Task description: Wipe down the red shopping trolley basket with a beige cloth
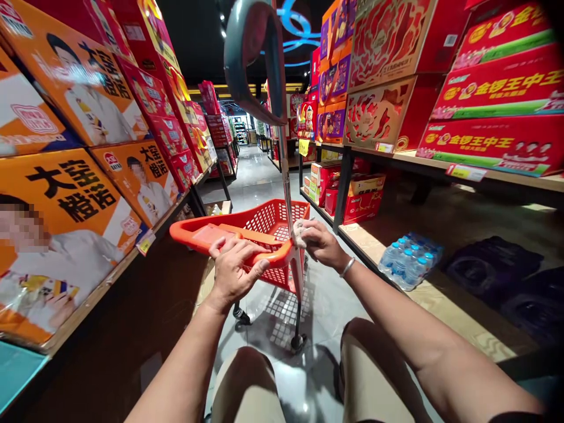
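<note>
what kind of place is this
Most likely a supermarket or similar shop: a red basket cart stands in an aisle, price tags line the shelf edges, and matching boxes, such as the orange ones, are stacked on both sides.

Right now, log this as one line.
left hand: on red cart | right hand: pale cloth at pole | low shelf: bottled water

1. We log one view, from a camera worn on the person's head.
2. We read it as facing forward and down, along a shop aisle (253,170).
3. Nearest the lens we have the forearms (185,352) and knees (249,376); left hand (235,267), right hand (325,244) and shopping cart (273,220) sit slightly farther off.
4. We note shelves (520,176) flanking both sides, receding into the distance.
</note>
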Demonstrator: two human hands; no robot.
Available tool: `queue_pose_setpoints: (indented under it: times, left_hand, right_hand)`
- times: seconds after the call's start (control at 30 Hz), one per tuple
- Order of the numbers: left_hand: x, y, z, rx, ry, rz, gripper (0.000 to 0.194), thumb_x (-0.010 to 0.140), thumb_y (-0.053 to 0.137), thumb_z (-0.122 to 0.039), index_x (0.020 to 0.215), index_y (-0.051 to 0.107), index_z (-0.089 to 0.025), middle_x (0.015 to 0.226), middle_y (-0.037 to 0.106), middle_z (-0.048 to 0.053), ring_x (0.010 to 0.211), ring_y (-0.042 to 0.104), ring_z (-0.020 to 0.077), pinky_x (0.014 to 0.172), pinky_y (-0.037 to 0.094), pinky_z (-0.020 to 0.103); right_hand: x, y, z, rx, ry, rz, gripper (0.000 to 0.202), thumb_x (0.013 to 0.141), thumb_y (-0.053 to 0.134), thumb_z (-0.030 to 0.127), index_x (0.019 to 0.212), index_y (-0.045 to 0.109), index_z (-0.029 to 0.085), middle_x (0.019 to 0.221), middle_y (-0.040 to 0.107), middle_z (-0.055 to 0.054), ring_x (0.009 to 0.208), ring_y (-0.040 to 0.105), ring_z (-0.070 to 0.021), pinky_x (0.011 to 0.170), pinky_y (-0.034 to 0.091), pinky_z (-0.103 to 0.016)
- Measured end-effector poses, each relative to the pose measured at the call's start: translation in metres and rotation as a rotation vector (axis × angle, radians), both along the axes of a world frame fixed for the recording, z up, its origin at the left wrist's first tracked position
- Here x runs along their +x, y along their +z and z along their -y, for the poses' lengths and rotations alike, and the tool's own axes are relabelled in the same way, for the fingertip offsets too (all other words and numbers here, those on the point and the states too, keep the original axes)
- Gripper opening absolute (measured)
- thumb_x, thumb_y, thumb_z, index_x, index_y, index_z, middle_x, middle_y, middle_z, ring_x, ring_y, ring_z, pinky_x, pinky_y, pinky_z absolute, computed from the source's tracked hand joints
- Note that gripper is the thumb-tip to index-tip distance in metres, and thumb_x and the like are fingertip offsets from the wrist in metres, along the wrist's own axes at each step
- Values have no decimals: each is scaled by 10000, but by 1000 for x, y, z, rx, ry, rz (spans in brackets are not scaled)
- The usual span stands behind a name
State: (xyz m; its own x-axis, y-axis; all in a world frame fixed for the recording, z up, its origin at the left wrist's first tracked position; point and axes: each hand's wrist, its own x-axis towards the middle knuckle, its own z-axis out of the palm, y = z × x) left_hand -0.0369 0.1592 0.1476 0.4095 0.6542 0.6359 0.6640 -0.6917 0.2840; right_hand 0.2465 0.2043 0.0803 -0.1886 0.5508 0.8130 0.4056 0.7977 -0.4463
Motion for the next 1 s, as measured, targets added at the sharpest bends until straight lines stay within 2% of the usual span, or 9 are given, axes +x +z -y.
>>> queue_pose_setpoints:
  times: [0.17,0.33,0.43,0.57,0.63,0.7,0.8,0.9,1.0]
  left_hand:
    - [-16,-2,-6,5,1,27,510,856,492,-720,848,741,-275,906,759,26,957,618,266,1111,192,519]
    - [-38,-3,-16,-10,0,59,594,809,468,-797,773,730,-266,836,745,31,923,622,261,1119,203,516]
    - [-52,-3,-26,-14,12,59,615,776,474,-827,731,722,-266,820,740,42,926,619,271,1115,221,530]
    - [-67,-3,-38,-34,9,18,560,750,538,-804,708,709,-273,847,738,57,1098,581,317,1147,203,553]
    - [-69,-2,-39,-41,30,2,499,754,588,-754,715,707,-270,953,739,65,1222,515,338,1156,201,566]
    - [-66,-2,-33,-5,80,9,415,772,630,-670,751,719,-265,1132,711,73,1303,445,358,1149,212,586]
    - [-54,-6,-19,116,170,9,270,832,622,-492,935,747,-276,1301,647,71,1347,406,355,1142,231,581]
    - [-44,-13,-10,174,180,-23,279,891,497,-306,1035,734,-277,1199,703,52,1251,512,293,1117,285,523]
    - [-47,-21,-10,203,202,34,307,874,425,-223,900,729,-252,1024,740,40,1106,586,256,1062,339,486]
  right_hand:
    - [3,-2,-33,-249,-26,26,123,842,663,258,948,716,225,1220,673,-88,1205,593,-225,1099,424,-470]
    - [-26,18,-22,-417,282,-123,198,861,660,363,1002,700,231,1169,681,-58,1117,639,-191,1021,488,-380]
    - [-40,28,-17,-478,377,-46,220,872,643,376,1015,699,219,1099,689,-49,1013,654,-176,924,519,-331]
    - [-41,31,-41,-472,252,150,184,879,606,337,960,715,213,971,692,-22,914,636,-170,831,507,-292]
    - [-38,31,-59,-521,164,215,161,873,609,336,882,707,208,885,686,-5,826,619,-157,767,485,-263]
    - [-37,29,-74,-562,61,262,147,869,619,323,823,689,203,826,678,1,760,594,-147,709,448,-240]
    - [-40,27,-84,-543,-114,334,102,861,633,276,799,663,201,840,683,-9,764,574,-146,682,393,-226]
    - [-46,26,-80,-521,-164,425,128,900,594,304,835,642,205,887,691,-13,792,572,-146,683,364,-221]
    - [-52,28,-68,-541,-142,487,171,929,551,355,878,627,211,891,685,-8,788,571,-147,676,348,-222]
